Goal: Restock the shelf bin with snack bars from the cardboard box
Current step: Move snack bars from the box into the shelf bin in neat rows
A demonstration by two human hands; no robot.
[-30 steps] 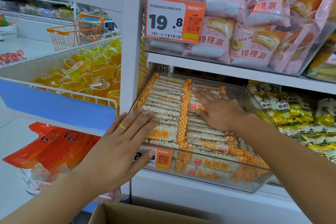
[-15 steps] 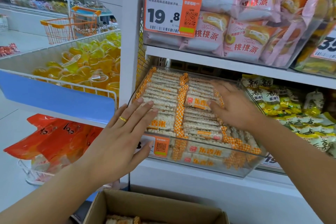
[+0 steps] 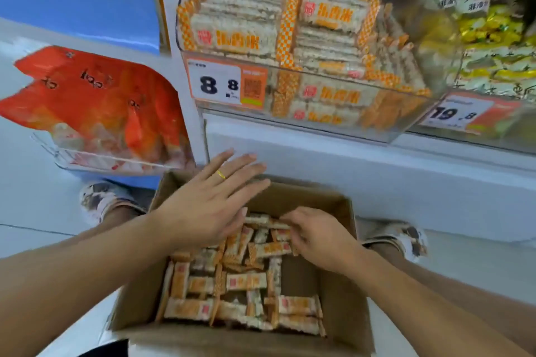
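Note:
An open cardboard box (image 3: pixel 342 272) stands on the floor below me, with several orange-and-white snack bars (image 3: pixel 246 281) lying loose inside. My left hand (image 3: pixel 208 206), wearing a gold ring, hovers flat with fingers spread over the box's far left corner and holds nothing. My right hand (image 3: pixel 316 238) is down inside the box, fingers curled onto bars at the far side. Above, the clear shelf bin (image 3: pixel 403 127) holds neat rows of the same bars (image 3: pixel 240 38).
An orange price label reading 8.8 (image 3: pixel 226 84) sticks to the bin front. Red-orange bags (image 3: pixel 95 104) sit in a basket at left under a blue panel (image 3: pixel 72 0). Yellow packets (image 3: pixel 493 38) fill the neighbouring bin. My sandalled feet (image 3: pixel 98 203) flank the box.
My view has swung down from the shelf to the box. Both hands left the bars in the bin and came down, the right one into the box onto the loose bars.

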